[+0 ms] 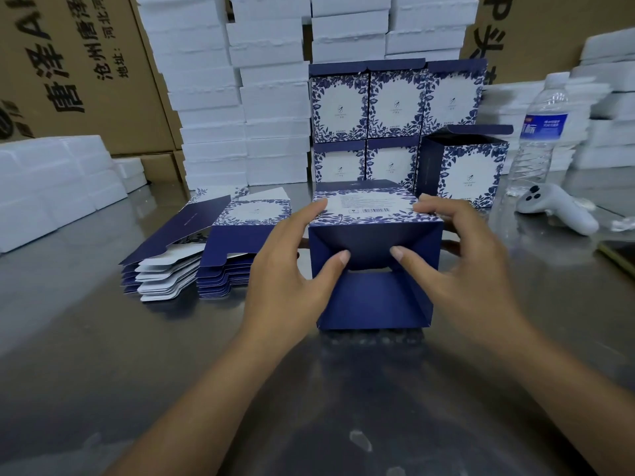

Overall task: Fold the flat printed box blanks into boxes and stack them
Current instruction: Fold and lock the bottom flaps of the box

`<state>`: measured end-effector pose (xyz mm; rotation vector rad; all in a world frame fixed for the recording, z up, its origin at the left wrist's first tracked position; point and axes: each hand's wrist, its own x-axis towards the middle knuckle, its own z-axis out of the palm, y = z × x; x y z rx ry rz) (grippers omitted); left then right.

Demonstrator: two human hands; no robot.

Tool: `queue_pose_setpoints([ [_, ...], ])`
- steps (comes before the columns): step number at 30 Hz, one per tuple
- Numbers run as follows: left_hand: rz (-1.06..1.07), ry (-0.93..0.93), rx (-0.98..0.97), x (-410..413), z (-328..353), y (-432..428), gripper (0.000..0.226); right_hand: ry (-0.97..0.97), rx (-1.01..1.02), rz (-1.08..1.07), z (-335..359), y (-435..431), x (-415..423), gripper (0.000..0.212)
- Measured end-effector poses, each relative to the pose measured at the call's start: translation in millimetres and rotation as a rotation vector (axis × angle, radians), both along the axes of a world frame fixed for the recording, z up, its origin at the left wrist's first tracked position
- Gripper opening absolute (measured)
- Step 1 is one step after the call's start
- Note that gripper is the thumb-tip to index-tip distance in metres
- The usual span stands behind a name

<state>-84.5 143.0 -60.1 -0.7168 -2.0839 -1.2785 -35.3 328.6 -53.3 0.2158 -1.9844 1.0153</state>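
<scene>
Brushed steel tabletop (103, 338) fills the foreground of a packing room. Behind it rise tall stacks of white foam trays (268, 97) and brown corrugated shipping cartons (79, 73) printed with black characters.

At centre, a half-folded navy cardboard box with a blue-and-white floral print (374, 235) is held on its side low over the table. Its open end is turned toward the person, so the flaps can be seen and worked. The left hand (288, 266) grasps its left side and the right hand (460, 255) its right. Fingers curl over the printed top panel and both thumbs press the navy end flaps inward. The lowest flap splays outward, not yet tucked, so the base looks only partly closed.

Just to the left, a pile of flat printed box blanks (220, 255) lies within easy reach as supply. Further back, finished floral boxes (395, 108) stand stacked in two rows against the foam. A single open-topped floral box (470, 170) stands beside them, probably awaiting its place.

A clear plastic water bottle with a blue label (539, 132) and a white handheld controller (556, 207) sit at the right, away from the folding.
</scene>
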Motion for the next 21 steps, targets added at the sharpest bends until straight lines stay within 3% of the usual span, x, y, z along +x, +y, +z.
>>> queue_pose_setpoints([
  [4,-0.103,-0.126,-0.027,1,2,-1,0.055,-0.035,0.003,0.043,-2,2,-1,0.043],
  [6,-0.125,-0.141,-0.035,2,2,-1,0.052,-0.039,-0.029,0.059,-2,1,-2,0.03],
  [8,-0.131,-0.158,0.001,4,4,0,0.048,-0.048,-0.159,0.106,0,-1,-2,0.015],
  [11,-0.129,-0.215,0.082,5,7,2,0.05,-0.055,-0.406,0.192,3,-1,-5,0.023],
  [15,-0.143,-0.261,0.127,6,9,4,0.053,-0.207,-0.576,0.131,-2,2,-14,0.01],
  [16,-0.14,-0.272,0.139,6,10,4,0.051,-0.326,-0.624,0.133,-4,3,-16,0.017],
  [18,-0.153,-0.309,0.187,7,12,4,0.04,-0.568,-0.689,0.177,-7,5,-19,0.049],
  [21,-0.228,-0.417,0.349,10,16,5,0.03,-0.681,-0.709,0.318,-7,4,-17,0.09],
])
